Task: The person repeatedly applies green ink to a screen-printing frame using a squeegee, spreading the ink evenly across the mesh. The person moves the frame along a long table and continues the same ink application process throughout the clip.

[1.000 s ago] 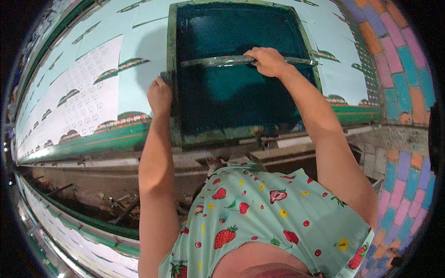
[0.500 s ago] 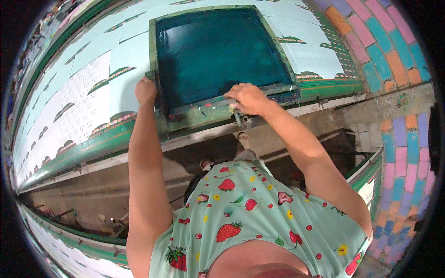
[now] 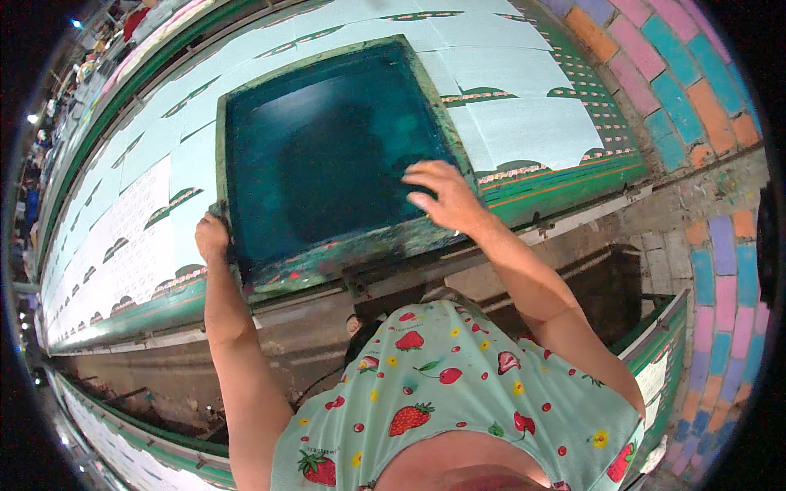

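A silk-screen frame (image 3: 469, 170) with worn greenish edges and a dark teal mesh (image 3: 327, 155) sits slightly tilted over the long printing table. My left hand (image 3: 213, 237) is closed around the left side of the frame, close to its near corner. Over the mesh's lower right part is my right hand (image 3: 442, 196), fingers apart and thumb separate. Nothing shows in it; whether its fingertips touch the mesh I cannot tell. A shadow darkens the middle of the mesh.
Pale sheets (image 3: 524, 131) with dark green scalloped prints cover the long table. A metal rail (image 3: 565, 214) runs along its near edge. Painted bricks (image 3: 679, 74) lie to the right. Another table with sheets (image 3: 123, 442) stands at lower left.
The frame has shifted left and toward me, turning a little, with my left hand on it. My right hand has come off the near edge, and its fingers have spread over the mesh.
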Demonstrator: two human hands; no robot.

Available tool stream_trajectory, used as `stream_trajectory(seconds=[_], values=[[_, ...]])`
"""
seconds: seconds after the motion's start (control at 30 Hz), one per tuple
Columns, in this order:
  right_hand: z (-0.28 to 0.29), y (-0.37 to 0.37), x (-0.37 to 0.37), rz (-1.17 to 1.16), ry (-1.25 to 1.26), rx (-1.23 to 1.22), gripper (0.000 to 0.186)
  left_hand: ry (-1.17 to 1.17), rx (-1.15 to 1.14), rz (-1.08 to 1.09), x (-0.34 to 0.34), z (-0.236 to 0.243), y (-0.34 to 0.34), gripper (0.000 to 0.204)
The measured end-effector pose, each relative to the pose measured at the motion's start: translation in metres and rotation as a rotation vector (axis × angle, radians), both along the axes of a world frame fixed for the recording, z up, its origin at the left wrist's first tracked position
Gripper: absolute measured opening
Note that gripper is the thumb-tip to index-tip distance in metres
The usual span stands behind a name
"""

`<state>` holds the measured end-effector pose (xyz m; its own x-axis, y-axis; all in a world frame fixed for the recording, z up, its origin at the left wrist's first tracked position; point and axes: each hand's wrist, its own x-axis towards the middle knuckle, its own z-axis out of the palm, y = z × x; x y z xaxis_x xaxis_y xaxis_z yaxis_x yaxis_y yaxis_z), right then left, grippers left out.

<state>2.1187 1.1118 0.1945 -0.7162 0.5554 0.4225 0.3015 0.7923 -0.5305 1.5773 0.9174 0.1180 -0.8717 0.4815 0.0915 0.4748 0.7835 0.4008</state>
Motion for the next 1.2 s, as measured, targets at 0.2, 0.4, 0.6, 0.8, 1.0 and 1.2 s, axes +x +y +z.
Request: stream_trajectory(seconds=[0.2, 0.4, 0.6, 0.8, 1.0, 1.2], values=[[-0.05, 0.075, 0.058, -0.205, 0.045, -0.179, 0.066, 0.07, -0.068, 0.07, -0.002, -0.004, 0.002, 0.057], [-0.087, 0.09, 0.066, -0.192, 0.485, -0.492, 0.056, 0.059, -0.076, 0.041, -0.015, -0.014, -0.002, 0.064], [-0.1, 0.086, 0.075, -0.311, 0.834, -0.817, 0.04, 0.032, -0.058, 0.064, -0.014, -0.023, -0.002, 0.064], [-0.064, 0.08, 0.08, -0.279, 0.843, -1.02, 0.05, -0.056, 0.054, 0.027, -0.01, -0.026, 0.005, 0.063], [-0.005, 0.094, 0.059, -0.102, 0.894, -1.035, 0.054, -0.25, 0.374, 0.027, -0.054, -0.019, -0.036, 0.076], [0.033, 0.172, 0.158, -0.118, 0.756, -0.933, 0.066, -0.831, 0.629, 0.135, 0.073, 0.056, 0.067, 0.075]])
